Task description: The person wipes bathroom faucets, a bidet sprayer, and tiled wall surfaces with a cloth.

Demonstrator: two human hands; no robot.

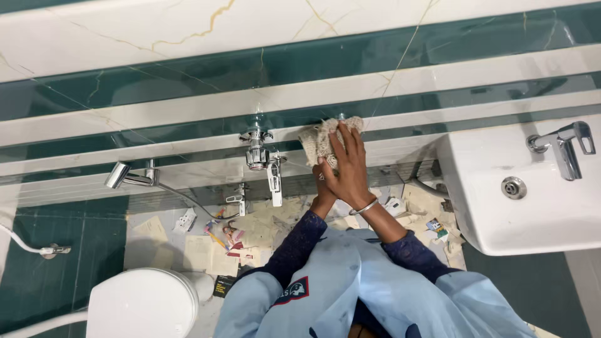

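From the head view, the right hand [348, 164] lies flat with fingers spread and pressed on a beige cloth [318, 141], holding it against the tiled wall [188, 81] where a white band meets a green one. The left hand [323, 186] is mostly hidden behind the right; only its wrist side shows, and I cannot tell whether it is open or closed, though it sits just under the cloth. A metal bangle [364, 207] rings the right wrist. Both sleeves are dark blue under a light blue vest [369, 288].

Just left of the cloth a chrome tap [258, 150] juts from the wall. Further left is a spray nozzle [119, 175] on a hose. A white sink [519, 194] with its own faucet [563, 147] is at the right. The toilet [141, 303] is at lower left, and papers [231, 241] litter the floor near the wall.
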